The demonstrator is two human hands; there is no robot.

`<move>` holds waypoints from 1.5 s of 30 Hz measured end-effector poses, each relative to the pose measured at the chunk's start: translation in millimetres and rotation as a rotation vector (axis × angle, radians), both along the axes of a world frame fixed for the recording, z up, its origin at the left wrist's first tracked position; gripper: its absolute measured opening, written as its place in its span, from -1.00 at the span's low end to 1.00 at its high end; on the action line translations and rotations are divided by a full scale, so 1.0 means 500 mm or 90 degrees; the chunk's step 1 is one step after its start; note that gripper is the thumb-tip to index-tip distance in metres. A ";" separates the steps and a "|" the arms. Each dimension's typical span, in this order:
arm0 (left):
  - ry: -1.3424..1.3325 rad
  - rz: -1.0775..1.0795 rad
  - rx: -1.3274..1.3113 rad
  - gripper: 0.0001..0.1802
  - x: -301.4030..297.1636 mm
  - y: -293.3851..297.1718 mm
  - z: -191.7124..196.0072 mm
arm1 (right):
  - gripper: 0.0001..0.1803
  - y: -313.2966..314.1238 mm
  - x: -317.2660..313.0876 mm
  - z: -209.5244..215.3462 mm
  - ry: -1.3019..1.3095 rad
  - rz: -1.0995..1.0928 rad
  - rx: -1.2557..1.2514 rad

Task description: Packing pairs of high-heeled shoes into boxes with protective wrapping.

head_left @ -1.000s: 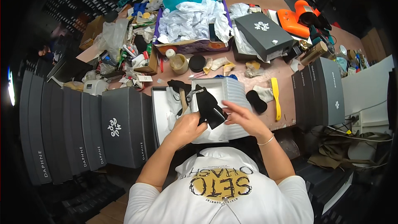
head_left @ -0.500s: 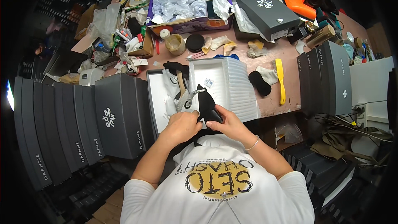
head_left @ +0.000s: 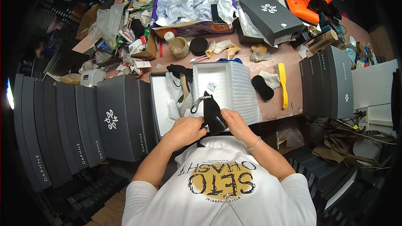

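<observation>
A black shoe [head_left: 213,115] with a glittery strap is held before my chest, over the near edge of an open shoebox. My left hand [head_left: 184,130] is closed on its left side, fingers curled and partly hidden. At its other side, my right hand [head_left: 236,123] pinches the edge, its fingertips partly behind the shoe. In the open shoebox [head_left: 158,100] lies the other shoe [head_left: 185,100], with a beige inside and glittery trim, beside white paper. A white box insert or lid with ribbed foam wrap [head_left: 240,88] rests to the right of it.
Dark grey shoeboxes [head_left: 117,119] stand in a row at left, with more boxes [head_left: 337,81] at right. A yellow shoehorn-like tool [head_left: 283,86] and a black pad [head_left: 263,87] lie on the pink table. Behind are a jar [head_left: 179,48] and a purple box [head_left: 194,28] of crumpled paper.
The shoe has turned, showing more of its smooth black surface toward me. My right hand has shifted slightly right, its thumb off the shoe's front. My left hand keeps its hold.
</observation>
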State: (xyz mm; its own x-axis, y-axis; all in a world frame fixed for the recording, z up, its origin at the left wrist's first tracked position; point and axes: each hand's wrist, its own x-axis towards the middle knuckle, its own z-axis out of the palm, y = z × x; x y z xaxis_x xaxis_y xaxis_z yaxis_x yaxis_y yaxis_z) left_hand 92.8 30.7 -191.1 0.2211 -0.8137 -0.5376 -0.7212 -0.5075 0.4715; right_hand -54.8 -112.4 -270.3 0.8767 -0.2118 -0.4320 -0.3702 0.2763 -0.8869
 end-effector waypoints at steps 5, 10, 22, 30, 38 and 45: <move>-0.107 -0.134 -0.082 -0.81 0.006 0.030 -0.038 | -0.44 -0.125 0.011 0.029 -0.152 -0.136 -0.199; -0.171 -0.374 -0.086 -0.90 -0.032 -0.062 0.011 | 0.01 -0.100 0.045 0.124 -0.075 0.551 -0.291; 0.004 0.520 -0.144 -0.29 0.211 0.019 -0.339 | -0.18 -0.129 -0.190 0.003 -0.157 -0.148 0.377; -0.176 0.557 -0.122 -0.49 0.190 -0.039 -0.377 | -0.11 -0.151 -0.154 -0.065 -0.347 -0.089 0.773; -0.124 0.463 -0.424 -0.74 0.069 0.000 -0.039 | -0.06 -0.231 -0.173 -0.100 -0.359 0.027 0.708; -0.238 -0.200 -0.407 -0.78 -0.017 -0.162 -0.037 | 0.00 -0.303 -0.246 -0.047 -0.230 0.060 0.515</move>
